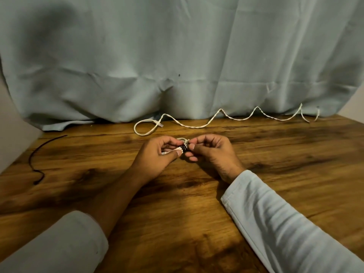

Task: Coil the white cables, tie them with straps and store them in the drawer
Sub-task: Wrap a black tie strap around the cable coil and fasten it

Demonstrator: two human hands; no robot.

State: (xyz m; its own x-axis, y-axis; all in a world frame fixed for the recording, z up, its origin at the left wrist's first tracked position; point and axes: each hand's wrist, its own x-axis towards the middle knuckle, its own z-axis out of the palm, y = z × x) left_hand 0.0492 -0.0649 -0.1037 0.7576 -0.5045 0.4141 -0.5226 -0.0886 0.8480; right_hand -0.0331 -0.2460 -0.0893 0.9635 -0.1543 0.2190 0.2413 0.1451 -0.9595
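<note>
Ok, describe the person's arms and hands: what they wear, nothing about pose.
Both hands are bare: no gloves, rings or watch on the left hand or right hand. The left sleeve, pale blue-grey, is pushed up near the elbow. The right sleeve, same cloth, reaches the wrist, creased, with a seamed edge.

Counted: 2 white cables, i.e. 1 loose cable (194,127) and 1 coiled bundle (171,150). 2 black straps: 1 wrapped strap (184,148), 1 loose strap (30,159). 2 hands are seen: left hand (155,154), right hand (213,152). 1 table (177,213).
</note>
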